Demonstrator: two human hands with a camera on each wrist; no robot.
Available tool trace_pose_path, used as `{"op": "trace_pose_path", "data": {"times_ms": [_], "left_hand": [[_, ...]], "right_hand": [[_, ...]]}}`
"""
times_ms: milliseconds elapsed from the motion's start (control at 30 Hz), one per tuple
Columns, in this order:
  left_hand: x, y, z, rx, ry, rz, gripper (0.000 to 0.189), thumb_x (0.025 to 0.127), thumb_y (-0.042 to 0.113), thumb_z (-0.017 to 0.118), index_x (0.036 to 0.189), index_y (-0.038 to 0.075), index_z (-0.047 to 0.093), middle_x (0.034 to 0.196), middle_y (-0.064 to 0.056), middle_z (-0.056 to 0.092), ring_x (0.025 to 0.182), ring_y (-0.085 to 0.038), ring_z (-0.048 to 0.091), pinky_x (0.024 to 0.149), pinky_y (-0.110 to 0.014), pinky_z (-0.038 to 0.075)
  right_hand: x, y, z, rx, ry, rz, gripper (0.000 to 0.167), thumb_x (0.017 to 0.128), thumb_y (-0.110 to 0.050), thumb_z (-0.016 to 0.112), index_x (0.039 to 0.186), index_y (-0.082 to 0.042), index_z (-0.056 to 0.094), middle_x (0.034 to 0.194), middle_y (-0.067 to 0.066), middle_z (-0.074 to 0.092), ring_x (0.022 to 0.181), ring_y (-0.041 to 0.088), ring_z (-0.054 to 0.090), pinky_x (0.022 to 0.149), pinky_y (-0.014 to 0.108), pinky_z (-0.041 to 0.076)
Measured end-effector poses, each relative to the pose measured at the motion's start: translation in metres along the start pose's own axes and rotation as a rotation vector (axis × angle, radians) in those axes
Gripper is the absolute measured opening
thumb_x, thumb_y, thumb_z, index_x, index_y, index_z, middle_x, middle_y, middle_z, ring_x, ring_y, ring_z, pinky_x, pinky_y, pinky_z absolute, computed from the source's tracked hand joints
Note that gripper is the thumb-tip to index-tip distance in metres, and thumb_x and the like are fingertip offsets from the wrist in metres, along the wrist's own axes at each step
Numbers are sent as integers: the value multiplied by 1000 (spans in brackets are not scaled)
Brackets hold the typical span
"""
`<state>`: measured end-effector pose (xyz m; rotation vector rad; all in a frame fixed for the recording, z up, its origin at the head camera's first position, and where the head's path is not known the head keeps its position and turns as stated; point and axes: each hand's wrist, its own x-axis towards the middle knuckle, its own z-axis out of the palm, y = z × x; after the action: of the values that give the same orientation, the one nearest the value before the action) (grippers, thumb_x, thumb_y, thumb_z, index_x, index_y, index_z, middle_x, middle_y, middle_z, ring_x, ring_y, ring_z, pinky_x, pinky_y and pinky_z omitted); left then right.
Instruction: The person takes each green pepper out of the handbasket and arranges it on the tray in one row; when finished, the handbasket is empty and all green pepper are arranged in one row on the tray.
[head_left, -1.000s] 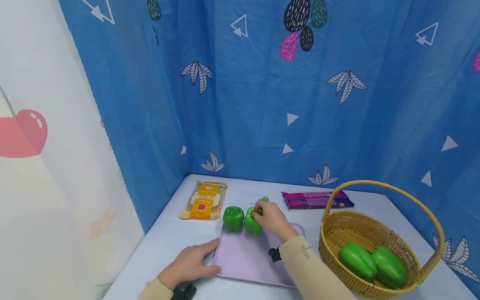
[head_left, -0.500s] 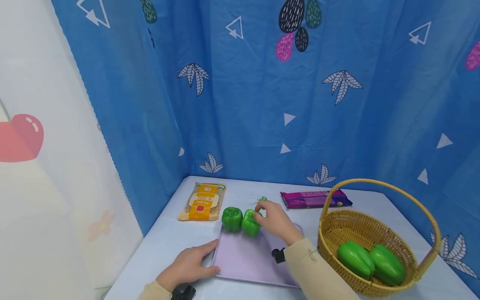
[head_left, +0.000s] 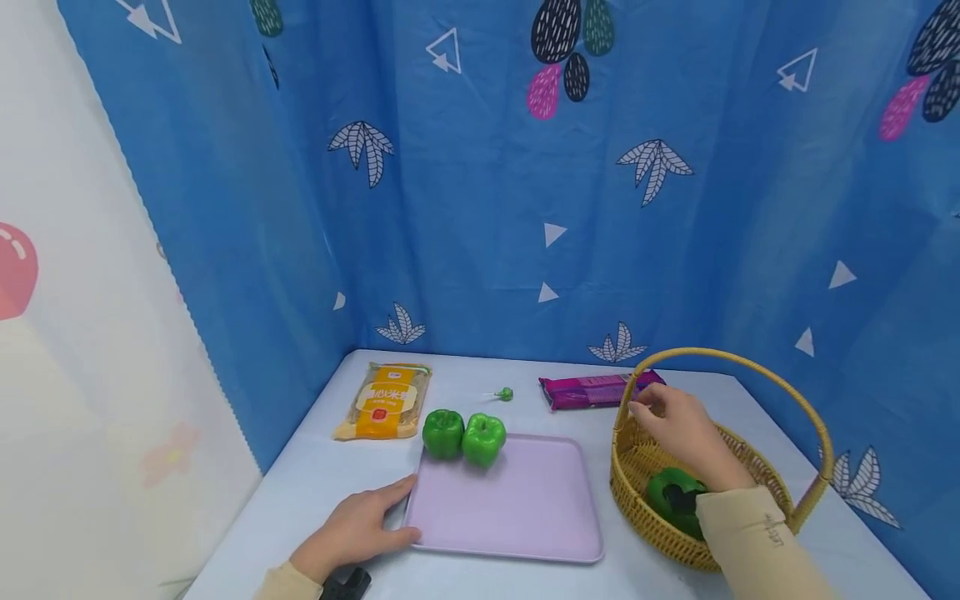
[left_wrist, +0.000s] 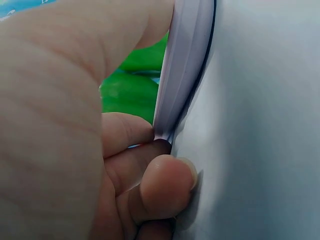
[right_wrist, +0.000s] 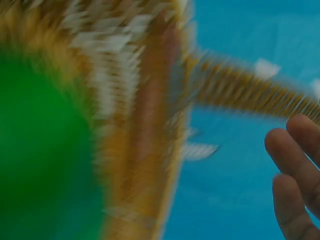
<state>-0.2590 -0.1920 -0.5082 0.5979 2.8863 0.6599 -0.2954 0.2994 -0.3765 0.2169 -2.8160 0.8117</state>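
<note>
My left hand (head_left: pixel 362 525) rests at the left edge of a pale purple tray (head_left: pixel 510 517), index finger and thumb touching its rim. In the left wrist view the tray's rim (left_wrist: pixel 182 65) runs right by my fingertips. Two green bell peppers (head_left: pixel 443 434) stand side by side at the tray's far left corner. My right hand (head_left: pixel 690 429) hovers over the wicker basket (head_left: pixel 637 508), fingers loosely bent and holding nothing. A green pepper (head_left: pixel 663 492) shows inside the basket, partly hidden by my wrist. The right wrist view has the same pepper (right_wrist: pixel 40 145) blurred beside the basket wall.
The basket's tall handle (head_left: pixel 750 364) arches close by my right hand. At the back lie a yellow food packet (head_left: pixel 386 402), a purple packet (head_left: pixel 585 392) and a small green item (head_left: pixel 505 393) with a thin pale stem. A blue curtain (head_left: pixel 480 192) hangs behind.
My right hand has left the pepper on the tray and moved right, over the basket. Both tray peppers stay put, and my left hand remains at the tray edge. The head view has shifted slightly.
</note>
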Motion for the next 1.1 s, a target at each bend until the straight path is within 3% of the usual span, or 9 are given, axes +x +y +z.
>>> {"op": "trace_pose_path", "data": {"times_ms": [133, 300, 667, 933, 1100], "left_hand": [[-2, -4, 1, -19, 10, -12, 96, 84, 77, 64, 155, 15, 48, 154, -5, 55, 137, -33, 57, 111, -57, 49], [-4, -6, 3, -38, 9, -17, 96, 84, 76, 65, 155, 15, 48, 153, -6, 55, 136, -34, 57, 111, -57, 49], [-1, -2, 0, -32, 23, -2, 96, 84, 76, 65, 156, 16, 47, 154, -5, 55, 137, -34, 57, 111, -57, 49], [-2, 3, 0, -26, 17, -9, 96, 84, 77, 64, 155, 15, 48, 153, -5, 56, 136, -34, 57, 111, -57, 49], [-2, 3, -1, -20, 14, -8, 95, 84, 77, 64, 155, 15, 48, 153, -5, 56, 136, -34, 57, 111, -58, 49]], "right_hand": [[-2, 43, 13, -2, -45, 58, 41, 102, -44, 62, 111, -5, 69, 100, 9, 71, 87, 24, 65, 69, 41, 59], [-4, 77, 35, 23, -181, 50, 33, 100, -42, 66, 95, -10, 71, 85, 1, 65, 74, 17, 54, 63, 32, 46], [-8, 79, 36, -14, -264, 45, 27, 98, -32, 67, 78, -13, 65, 67, 0, 56, 61, 16, 49, 56, 29, 39], [-8, 82, 39, 12, -302, 62, 12, 92, -20, 67, 94, -10, 72, 84, 0, 65, 75, 17, 54, 64, 31, 46], [-10, 84, 40, 84, -221, 61, 15, 99, -18, 62, 98, -6, 72, 86, 2, 64, 69, 16, 52, 57, 28, 44]]}}
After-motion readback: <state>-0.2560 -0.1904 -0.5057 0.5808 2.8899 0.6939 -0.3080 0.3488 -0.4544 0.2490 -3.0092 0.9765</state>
